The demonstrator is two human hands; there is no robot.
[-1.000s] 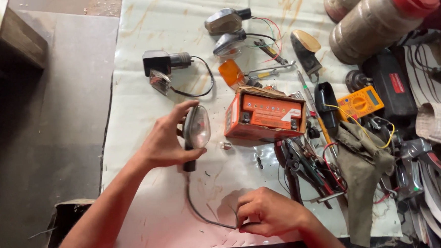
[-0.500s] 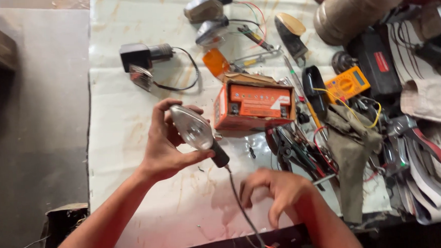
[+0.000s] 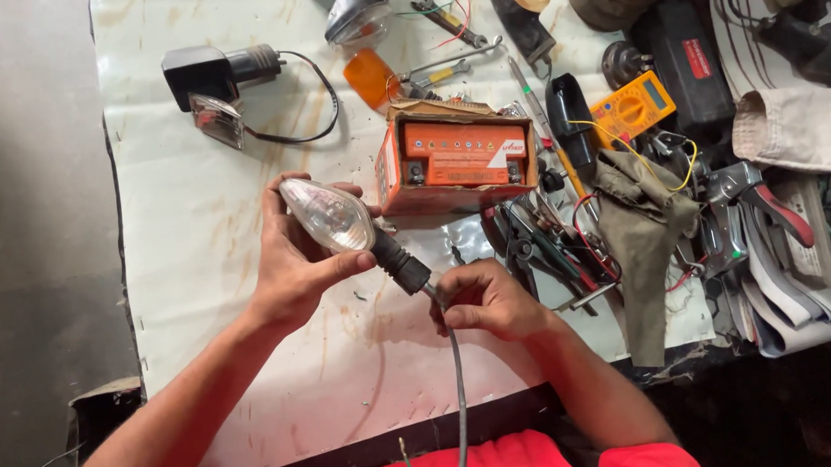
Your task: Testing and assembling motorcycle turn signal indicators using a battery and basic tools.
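Note:
My left hand (image 3: 295, 262) grips a clear-lensed turn signal lamp (image 3: 329, 214), lens facing up, above the white table cover (image 3: 189, 178). The lamp's black rubber stalk (image 3: 400, 262) points to the right and down. My right hand (image 3: 484, 301) pinches the grey cable (image 3: 457, 381) just below the stalk; the cable hangs down over the table's near edge toward my red shirt. An orange boxed battery (image 3: 454, 157) stands just behind the lamp.
Another lamp with a black stalk and cable (image 3: 217, 79) lies at the back left. An amber lens (image 3: 369, 77), a yellow multimeter (image 3: 632, 110), pliers (image 3: 760, 200), a grey rag (image 3: 644, 228) and loose tools crowd the right half. Concrete floor lies to the left.
My left hand has lifted the lamp off the table and turned it lens up. My right hand has moved up from the table's front edge and taken the cable at the stalk.

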